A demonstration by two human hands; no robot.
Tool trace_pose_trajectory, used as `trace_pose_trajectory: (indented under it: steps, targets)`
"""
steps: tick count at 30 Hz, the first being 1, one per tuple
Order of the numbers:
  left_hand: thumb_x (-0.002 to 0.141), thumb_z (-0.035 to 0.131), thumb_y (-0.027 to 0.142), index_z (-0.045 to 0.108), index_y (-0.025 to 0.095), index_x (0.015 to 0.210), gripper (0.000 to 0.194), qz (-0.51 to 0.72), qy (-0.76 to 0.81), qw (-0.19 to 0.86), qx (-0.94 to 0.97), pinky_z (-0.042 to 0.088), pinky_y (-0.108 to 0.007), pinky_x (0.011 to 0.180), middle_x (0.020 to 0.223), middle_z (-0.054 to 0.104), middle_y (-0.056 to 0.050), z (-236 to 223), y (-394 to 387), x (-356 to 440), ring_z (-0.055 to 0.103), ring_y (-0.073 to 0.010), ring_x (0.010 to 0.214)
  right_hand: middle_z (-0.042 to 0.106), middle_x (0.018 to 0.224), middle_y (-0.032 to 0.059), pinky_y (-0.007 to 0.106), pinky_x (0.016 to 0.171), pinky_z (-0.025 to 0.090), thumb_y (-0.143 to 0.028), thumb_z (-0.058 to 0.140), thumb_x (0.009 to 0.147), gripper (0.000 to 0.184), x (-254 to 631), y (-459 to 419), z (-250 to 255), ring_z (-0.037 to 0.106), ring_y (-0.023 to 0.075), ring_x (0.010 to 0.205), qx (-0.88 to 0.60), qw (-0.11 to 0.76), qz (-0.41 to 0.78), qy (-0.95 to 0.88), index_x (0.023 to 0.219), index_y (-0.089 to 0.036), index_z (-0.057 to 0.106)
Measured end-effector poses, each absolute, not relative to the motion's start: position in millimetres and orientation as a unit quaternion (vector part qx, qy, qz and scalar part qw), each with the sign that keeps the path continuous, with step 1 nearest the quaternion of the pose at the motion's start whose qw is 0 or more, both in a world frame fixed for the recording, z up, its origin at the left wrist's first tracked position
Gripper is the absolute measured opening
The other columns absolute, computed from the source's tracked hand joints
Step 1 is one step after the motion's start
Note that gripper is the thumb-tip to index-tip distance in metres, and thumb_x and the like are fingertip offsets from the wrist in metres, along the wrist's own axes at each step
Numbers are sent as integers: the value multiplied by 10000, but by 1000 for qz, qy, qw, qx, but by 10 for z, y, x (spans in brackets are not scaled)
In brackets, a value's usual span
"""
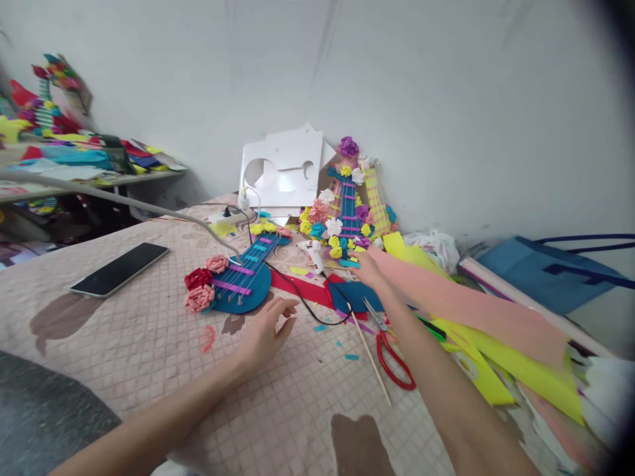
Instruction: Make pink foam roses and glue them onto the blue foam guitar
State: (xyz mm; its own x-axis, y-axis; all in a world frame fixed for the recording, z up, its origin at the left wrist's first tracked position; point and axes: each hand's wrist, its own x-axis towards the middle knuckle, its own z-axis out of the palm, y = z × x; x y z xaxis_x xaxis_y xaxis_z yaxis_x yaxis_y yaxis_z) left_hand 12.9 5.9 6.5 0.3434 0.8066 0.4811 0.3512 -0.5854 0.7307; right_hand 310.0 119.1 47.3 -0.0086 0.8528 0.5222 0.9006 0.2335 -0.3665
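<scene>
My left hand hovers over or rests on the tablecloth, fingers loosely bent and thumb apart, holding nothing. Just beyond it lies a blue paper guitar with purple and light-blue bars, strings, and red, pink and yellow paper flowers. My right hand reaches toward the back, fingers apart, close to small paper scraps and beside a white glue gun. Whether its fingertips touch a scrap is hard to see. Red-handled scissors and a thin wooden stick lie near my right forearm.
A phone lies on the left. Flower-covered paper guitars and white cut-out boards lean against the wall. Pink crepe paper, yellow sheets and a blue bag occupy the right. A pale cable crosses the left.
</scene>
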Motion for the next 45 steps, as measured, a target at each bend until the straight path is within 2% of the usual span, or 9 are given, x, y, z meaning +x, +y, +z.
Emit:
trace_pose_trajectory:
  steps: [2,5,10,12,16,22,26,34,45]
  targets:
    - [856,461,154,556,225,1075,249,428,371,262,781,462,-294,757,911,631,-49,43,58,119,592,-174,851,623,1039,63,388,784,514,-292,577,892,222,3152,1191,434,615,191,898,-630,324,-39,-705,1048,-136,600]
    - [851,479,154,578,222,1028,214,434,364,266,780,467,-298,770,897,637,-51,52,59,115,598,-176,838,648,913,74,387,791,486,-206,575,856,114,3182,1107,431,610,218,879,-639,321,-51,-697,899,-131,649]
    - [837,485,124,570,219,1008,214,425,360,256,790,467,-284,766,922,633,-44,60,56,118,604,-165,829,630,991,87,299,706,448,-157,569,771,191,3120,829,467,598,195,818,-626,339,-61,-700,951,-165,632]
    - [834,474,106,558,220,1014,228,413,361,250,798,468,-279,756,960,625,-45,55,51,115,604,-154,813,627,767,45,282,619,407,-219,532,818,98,3076,659,461,571,184,667,-634,349,-67,-687,796,-177,618]
    - [835,481,102,559,211,1046,251,385,367,214,819,464,-308,793,1019,628,-66,75,52,75,604,-183,878,456,489,-28,258,507,298,-393,453,898,374,2943,227,422,433,147,477,-646,366,-61,-667,575,-205,487]
    - [794,527,79,583,196,1068,303,309,387,57,867,409,-437,888,1106,626,-108,104,239,-105,528,-284,1058,405,511,-52,229,466,292,-428,443,909,363,2749,-440,326,394,119,468,-634,390,6,-668,623,-204,457]
    - [788,500,66,593,176,1048,297,270,409,-24,872,332,-471,991,1174,612,-121,78,495,-206,448,-292,1205,387,504,-53,230,460,294,-426,469,890,345,2785,-670,215,388,119,465,-641,406,30,-651,629,-199,470]
    - [790,477,131,611,200,945,216,250,440,-44,862,291,-507,993,1017,692,-68,37,679,-301,517,-297,1140,425,532,-39,236,496,306,-412,458,899,351,2868,-740,119,411,122,499,-645,405,42,-647,624,-194,465]
    - [729,464,88,608,213,1004,335,219,450,-91,861,250,-541,1006,1114,667,-81,85,772,-572,485,-314,1177,376,493,-54,230,474,282,-411,446,907,377,2854,-774,117,387,111,468,-646,425,43,-632,596,-198,427]
